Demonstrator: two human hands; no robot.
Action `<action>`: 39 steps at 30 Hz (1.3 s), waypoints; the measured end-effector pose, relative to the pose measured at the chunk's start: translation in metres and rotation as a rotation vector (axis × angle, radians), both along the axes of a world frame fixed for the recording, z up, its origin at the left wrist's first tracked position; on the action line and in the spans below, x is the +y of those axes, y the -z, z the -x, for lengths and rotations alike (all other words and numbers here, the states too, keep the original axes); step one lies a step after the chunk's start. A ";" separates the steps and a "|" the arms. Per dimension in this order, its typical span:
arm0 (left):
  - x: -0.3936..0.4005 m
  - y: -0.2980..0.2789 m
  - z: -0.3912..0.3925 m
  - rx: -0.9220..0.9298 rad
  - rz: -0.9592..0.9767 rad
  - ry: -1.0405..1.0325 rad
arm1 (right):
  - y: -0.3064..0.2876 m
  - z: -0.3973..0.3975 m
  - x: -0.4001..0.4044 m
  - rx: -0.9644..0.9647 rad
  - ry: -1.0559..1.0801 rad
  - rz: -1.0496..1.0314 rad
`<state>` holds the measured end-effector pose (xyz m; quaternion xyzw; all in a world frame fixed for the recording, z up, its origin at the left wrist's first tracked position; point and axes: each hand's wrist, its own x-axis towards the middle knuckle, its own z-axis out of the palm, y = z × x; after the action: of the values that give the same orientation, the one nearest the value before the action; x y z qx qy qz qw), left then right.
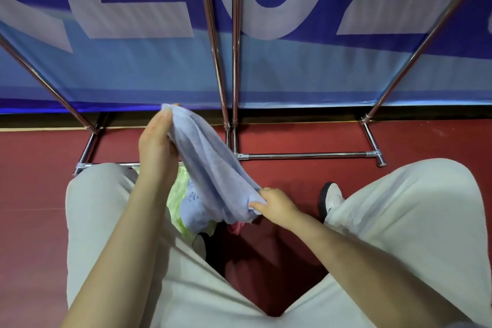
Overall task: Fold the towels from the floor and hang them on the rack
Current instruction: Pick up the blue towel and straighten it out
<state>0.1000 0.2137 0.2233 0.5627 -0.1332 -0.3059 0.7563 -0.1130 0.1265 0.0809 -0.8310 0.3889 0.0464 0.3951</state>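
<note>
A lavender-blue terry towel (210,165) is held up off the floor, stretched between the two hands, so that its long axis runs on a slant from upper left and farther away to lower right and closer in. Its far end is pinched by the left hand (157,141), thumb on the near face and fingers behind the cloth. Its near end is gathered and grasped by the right hand (277,205), fingers curled round the bunched edge. The cloth sags slightly in the middle and is not yet squared; the next fold is judged to depend on the two ends being brought together along that slant.

Directly beneath, between the pale-trousered knees, a heap of further towels, light green, blue and pink (186,210), lies on the dark red floor (292,138). Beyond the hands, the chrome tube rack (306,155) stands against a blue printed banner (292,66), its uprights rising out of view. Open room is left to the right, above the low crossbar.
</note>
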 end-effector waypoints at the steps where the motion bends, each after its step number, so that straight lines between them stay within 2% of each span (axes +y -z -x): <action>1: 0.003 0.002 -0.008 0.020 0.000 -0.051 | -0.005 0.001 -0.001 -0.085 0.032 -0.016; 5: 0.017 0.009 -0.035 0.117 0.079 -0.171 | -0.038 0.000 0.000 -0.413 0.167 -0.024; 9: 0.026 0.010 -0.045 0.230 0.196 -0.248 | -0.065 0.001 -0.004 -0.591 0.274 -0.101; 13: 0.029 0.009 -0.047 0.223 0.176 -0.327 | -0.077 0.015 -0.013 -0.632 0.292 -0.061; 20: 0.023 0.016 -0.044 0.167 -0.027 -0.428 | -0.089 0.042 -0.035 -0.639 0.366 0.026; 25: 0.020 0.017 -0.038 0.139 -0.076 -0.455 | -0.096 0.054 -0.043 -0.661 0.409 0.081; 30: 0.020 0.020 -0.038 0.175 -0.118 -0.464 | -0.100 0.055 -0.043 -0.681 0.452 0.063; 35: 0.018 0.025 -0.038 0.198 -0.178 -0.493 | -0.109 0.051 -0.045 -0.793 0.547 -0.045; 37: 0.019 0.028 -0.042 0.126 -0.242 -0.486 | -0.109 0.052 -0.050 -0.812 0.568 -0.053; 39: 0.017 0.033 -0.042 -0.051 -0.305 -0.463 | -0.113 0.056 -0.056 -0.786 0.549 -0.006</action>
<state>0.1418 0.2310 0.1908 0.6932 0.0276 -0.1270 0.7089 -0.1688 0.0707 0.1936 -0.6510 0.4148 -0.3764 0.5123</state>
